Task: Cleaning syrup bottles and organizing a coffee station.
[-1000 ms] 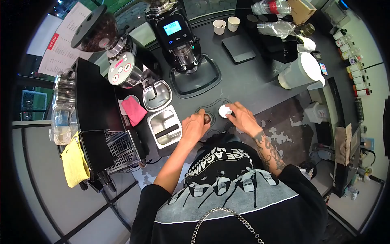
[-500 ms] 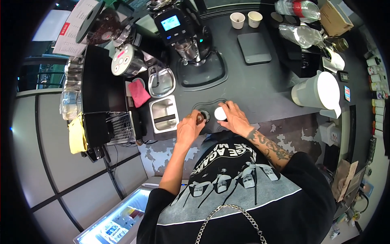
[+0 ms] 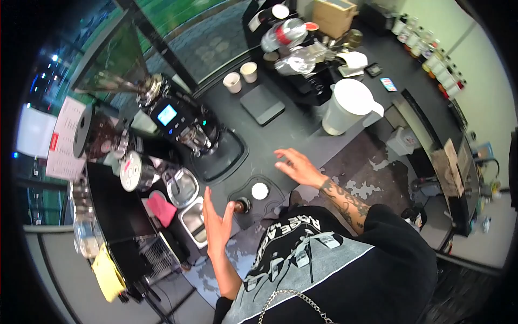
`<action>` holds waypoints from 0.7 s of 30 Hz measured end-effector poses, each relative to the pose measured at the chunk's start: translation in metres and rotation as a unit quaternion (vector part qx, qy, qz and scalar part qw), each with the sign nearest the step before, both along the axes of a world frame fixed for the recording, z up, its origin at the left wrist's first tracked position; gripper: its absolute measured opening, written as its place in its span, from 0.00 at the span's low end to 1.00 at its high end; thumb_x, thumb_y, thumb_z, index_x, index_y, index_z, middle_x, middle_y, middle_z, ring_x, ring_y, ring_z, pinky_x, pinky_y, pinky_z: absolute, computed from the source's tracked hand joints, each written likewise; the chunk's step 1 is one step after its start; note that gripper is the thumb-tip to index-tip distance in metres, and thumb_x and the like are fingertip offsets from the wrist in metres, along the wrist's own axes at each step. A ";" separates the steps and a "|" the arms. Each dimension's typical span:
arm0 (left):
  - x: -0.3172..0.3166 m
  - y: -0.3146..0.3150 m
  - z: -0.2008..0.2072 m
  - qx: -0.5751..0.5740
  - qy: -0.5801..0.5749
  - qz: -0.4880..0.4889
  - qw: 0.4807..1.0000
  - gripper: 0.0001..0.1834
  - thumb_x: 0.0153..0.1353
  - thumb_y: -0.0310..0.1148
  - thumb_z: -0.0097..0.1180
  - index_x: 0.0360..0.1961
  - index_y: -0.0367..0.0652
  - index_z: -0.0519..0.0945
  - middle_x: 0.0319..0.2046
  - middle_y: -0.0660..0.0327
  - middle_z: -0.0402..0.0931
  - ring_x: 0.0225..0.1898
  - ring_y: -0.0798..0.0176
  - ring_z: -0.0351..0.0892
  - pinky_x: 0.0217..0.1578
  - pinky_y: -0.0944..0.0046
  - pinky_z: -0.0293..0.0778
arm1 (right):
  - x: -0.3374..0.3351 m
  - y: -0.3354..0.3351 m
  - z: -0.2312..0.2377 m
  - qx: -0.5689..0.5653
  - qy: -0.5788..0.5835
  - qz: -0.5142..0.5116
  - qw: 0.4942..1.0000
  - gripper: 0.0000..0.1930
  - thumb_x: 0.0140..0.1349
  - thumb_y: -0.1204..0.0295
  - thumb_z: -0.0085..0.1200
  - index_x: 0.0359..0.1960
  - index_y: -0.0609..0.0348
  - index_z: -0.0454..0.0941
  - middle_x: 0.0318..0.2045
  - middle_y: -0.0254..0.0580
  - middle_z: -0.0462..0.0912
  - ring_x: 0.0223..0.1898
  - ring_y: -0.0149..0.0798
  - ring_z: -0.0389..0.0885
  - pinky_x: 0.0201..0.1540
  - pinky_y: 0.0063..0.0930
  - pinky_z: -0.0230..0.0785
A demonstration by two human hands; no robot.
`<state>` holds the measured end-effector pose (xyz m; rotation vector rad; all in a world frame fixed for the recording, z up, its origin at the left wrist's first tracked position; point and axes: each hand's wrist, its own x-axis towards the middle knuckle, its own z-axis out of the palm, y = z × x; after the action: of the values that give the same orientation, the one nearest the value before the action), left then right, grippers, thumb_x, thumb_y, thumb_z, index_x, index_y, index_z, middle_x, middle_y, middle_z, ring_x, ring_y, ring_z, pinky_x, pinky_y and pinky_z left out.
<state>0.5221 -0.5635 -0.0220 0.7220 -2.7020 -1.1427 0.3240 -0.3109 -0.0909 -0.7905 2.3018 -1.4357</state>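
Observation:
My left hand (image 3: 218, 225), fingers straight and thumb apart, is raised beside a small brown rounded knob (image 3: 240, 206) with a dark ring next to it. That piece looks like a coffee tamper, though its full shape does not show. A round white-topped object (image 3: 260, 191) sits on the black mat (image 3: 273, 190) at the counter's front edge. Beyond it to the right, my right hand (image 3: 302, 169) hovers over the counter, open, its fingers a little bent. Both hands are empty and touch neither object.
A black coffee grinder (image 3: 186, 121) with a lit screen stands behind the mat, its tray (image 3: 218, 162) before it. Left are steel basins (image 3: 186, 217) and a pink cloth (image 3: 160, 209). A flat black scale (image 3: 263, 105), paper cups (image 3: 232, 82) and a large white pitcher (image 3: 345, 110) stand farther right.
My left hand has let go of the brown knob and moved left. My right hand has left the white-topped object and moved up and right. The view has turned right.

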 end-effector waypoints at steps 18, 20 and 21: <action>-0.063 0.113 -0.004 0.265 0.212 -0.273 0.900 0.33 0.79 0.50 0.43 0.74 0.36 0.59 0.64 0.46 0.72 0.64 0.51 0.74 0.66 0.52 0.67 | -0.115 0.189 0.041 -0.084 0.152 -0.458 0.872 0.29 0.69 0.49 0.60 0.57 0.62 0.72 0.48 0.51 0.85 0.52 0.45 0.85 0.56 0.37 0.75; -0.069 0.140 -0.002 0.281 0.216 -0.270 0.895 0.33 0.79 0.50 0.42 0.73 0.36 0.59 0.64 0.47 0.71 0.64 0.51 0.75 0.66 0.52 0.67 | -0.119 0.187 0.045 -0.125 0.108 -0.422 0.891 0.26 0.68 0.53 0.62 0.54 0.64 0.74 0.46 0.50 0.86 0.50 0.40 0.85 0.53 0.36 0.77; -0.075 0.157 -0.001 0.305 0.216 -0.268 0.888 0.33 0.79 0.51 0.41 0.73 0.37 0.59 0.64 0.48 0.71 0.63 0.52 0.75 0.65 0.52 0.68 | -0.119 0.189 0.044 -0.139 0.100 -0.408 0.897 0.25 0.68 0.54 0.64 0.52 0.64 0.75 0.45 0.49 0.86 0.49 0.38 0.85 0.52 0.35 0.77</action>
<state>0.4473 -0.4069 -0.0234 -0.2717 -2.1887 -2.0291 0.2046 -0.1219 -0.0468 0.0291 2.7839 -2.1349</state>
